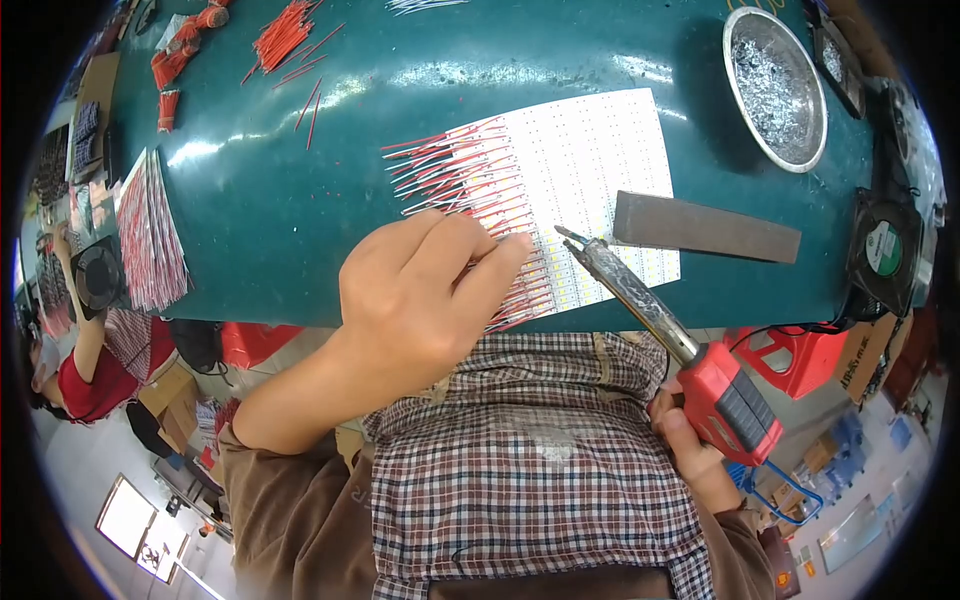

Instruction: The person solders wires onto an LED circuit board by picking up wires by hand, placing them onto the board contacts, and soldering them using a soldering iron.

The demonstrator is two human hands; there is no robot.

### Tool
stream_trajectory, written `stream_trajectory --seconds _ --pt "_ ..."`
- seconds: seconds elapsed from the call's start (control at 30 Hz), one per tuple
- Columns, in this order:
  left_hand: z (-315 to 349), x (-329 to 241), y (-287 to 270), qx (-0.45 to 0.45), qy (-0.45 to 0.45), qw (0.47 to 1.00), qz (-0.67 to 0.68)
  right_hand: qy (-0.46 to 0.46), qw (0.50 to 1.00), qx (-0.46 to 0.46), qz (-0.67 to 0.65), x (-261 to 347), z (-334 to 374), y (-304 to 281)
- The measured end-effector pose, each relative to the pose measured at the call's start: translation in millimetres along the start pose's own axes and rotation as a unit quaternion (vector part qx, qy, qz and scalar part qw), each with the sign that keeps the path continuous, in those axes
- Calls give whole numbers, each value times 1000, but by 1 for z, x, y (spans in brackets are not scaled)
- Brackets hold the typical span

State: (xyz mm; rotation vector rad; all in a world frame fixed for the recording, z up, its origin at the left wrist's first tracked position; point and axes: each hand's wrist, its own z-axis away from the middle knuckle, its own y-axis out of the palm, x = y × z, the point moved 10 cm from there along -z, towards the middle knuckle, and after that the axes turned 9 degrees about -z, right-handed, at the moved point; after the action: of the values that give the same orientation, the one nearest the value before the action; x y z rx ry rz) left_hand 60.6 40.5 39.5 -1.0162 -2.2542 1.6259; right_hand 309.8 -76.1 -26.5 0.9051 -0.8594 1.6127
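A white sheet of LED strips (590, 150) lies on the green table, and thin red and white wires (450, 165) fan out from its left edge. My left hand (415, 290) is closed over these wires, thumb and forefinger pinching at a wire near the strip ends; the fingers partly hide the pinched spot. In my right hand (685, 440) is a red-handled soldering gun (735, 405), gripped low at the right. Its dark tip (565, 232) points up and left, just above the sheet and a short way right of my left fingertips.
A dark rectangular bar (705, 225) rests across the sheet's right side. Beyond it stands a metal bowl (815, 120) holding silvery scraps. Red wire bundles (285, 35) and a wired stack (150, 235) lie leftward. Small fans (885, 250) flank the table; another person (85, 360) sits far left.
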Motion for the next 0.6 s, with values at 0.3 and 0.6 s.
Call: stream_trajectory --seconds 0.3,0.6 --pt "-1 -3 2 -7 10 1000 -11 -16 999 14 44 -3 -1 3" --pt "2 -6 1 -20 20 999 -24 -32 998 24 46 -6 1 3"
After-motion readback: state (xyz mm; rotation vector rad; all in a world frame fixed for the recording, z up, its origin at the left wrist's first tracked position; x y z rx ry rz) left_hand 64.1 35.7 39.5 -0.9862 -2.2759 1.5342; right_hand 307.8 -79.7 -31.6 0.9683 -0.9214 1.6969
